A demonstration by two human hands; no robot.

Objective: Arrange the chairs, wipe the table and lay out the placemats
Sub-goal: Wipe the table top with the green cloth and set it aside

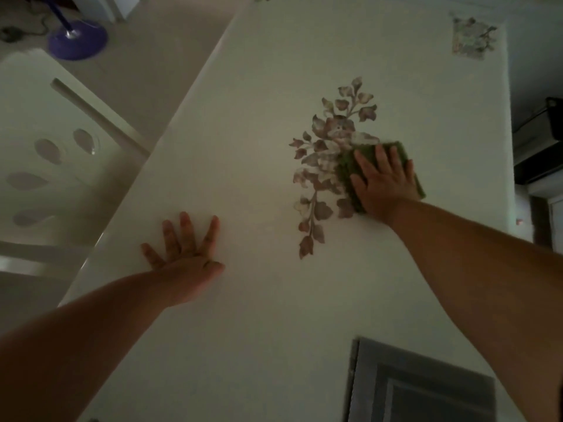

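A long white table [259, 102] with a printed leaf pattern [326, 153] fills the view. My right hand [385, 181] lies flat on a green cloth [345, 166], pressing it onto the table at the right side of the leaf print. My left hand [182, 251] rests palm down on the table near its left edge, fingers spread, holding nothing. A grey placemat [420, 388] lies at the near edge of the table, under my right forearm. A white chair [51, 153] with oval cut-outs stands beside the table's left edge.
A small patterned square mat [472, 38] lies at the table's far right corner. A purple fan base [77, 39] stands on the floor at the far left. Dark furniture [539, 153] sits past the table's right edge.
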